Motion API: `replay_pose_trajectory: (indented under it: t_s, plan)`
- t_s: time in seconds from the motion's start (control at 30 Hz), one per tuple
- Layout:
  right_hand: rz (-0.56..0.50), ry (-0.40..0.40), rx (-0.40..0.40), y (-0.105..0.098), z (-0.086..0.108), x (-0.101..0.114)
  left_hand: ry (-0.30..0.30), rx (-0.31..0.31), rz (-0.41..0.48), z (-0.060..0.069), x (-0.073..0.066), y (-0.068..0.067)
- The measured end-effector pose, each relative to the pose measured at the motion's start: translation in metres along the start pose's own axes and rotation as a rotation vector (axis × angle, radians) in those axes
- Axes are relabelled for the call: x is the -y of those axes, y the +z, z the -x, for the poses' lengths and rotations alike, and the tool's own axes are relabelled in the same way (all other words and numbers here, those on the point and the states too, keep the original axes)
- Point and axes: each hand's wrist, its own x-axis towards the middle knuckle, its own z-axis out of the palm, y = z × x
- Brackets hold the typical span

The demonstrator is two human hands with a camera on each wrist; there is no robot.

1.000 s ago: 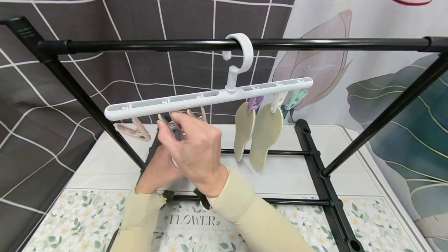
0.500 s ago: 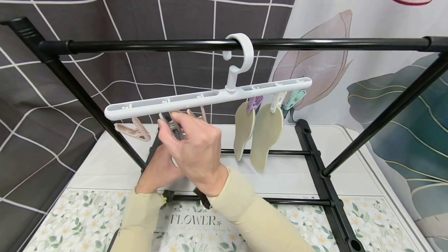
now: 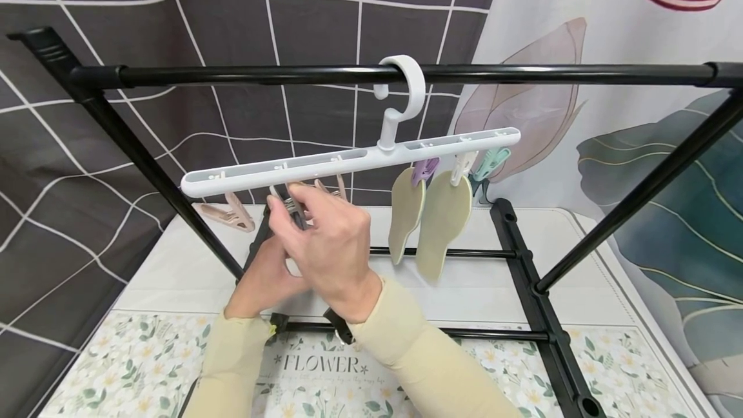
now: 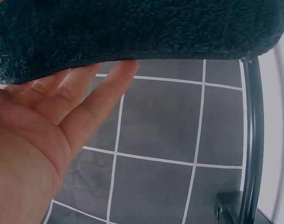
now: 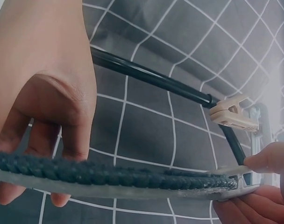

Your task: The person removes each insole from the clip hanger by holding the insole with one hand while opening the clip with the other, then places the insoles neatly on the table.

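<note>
A white clip hanger hangs by its hook, its left end lower. With thumb and fingertips, my right hand pinches a grey clothespin under the bar. In the right wrist view, that clothespin's end meets the tip of a dark fuzzy insole with a pale underside. My left hand holds this insole, several fingers stretched along its underside; its thumb is hard to see. In the left wrist view, the fuzzy face of the insole spans the top. To the right hang two pale green insoles.
A black rack bar carries the hanger. A pink clothespin hangs at the left end. Purple, white and mint clothespins are on the right. Black rack legs stand on a floral tabletop.
The head view has shifted slightly, so the hanger and right hand appear a little further right. Both hands keep nearly the same places and holds.
</note>
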Motion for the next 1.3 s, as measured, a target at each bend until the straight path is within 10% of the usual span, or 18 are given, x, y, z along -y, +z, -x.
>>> replay_pose_trajectory:
  t_s: [0.67,1.3]
  plan:
    - [0.004,0.013,-0.018,-0.006,-0.003,-0.009,-0.049,0.076,0.041,0.001,0.003,-0.003]
    - [0.039,0.031,-0.015,-0.004,-0.001,-0.011,-0.004,0.143,-0.122,0.002,0.002,-0.013]
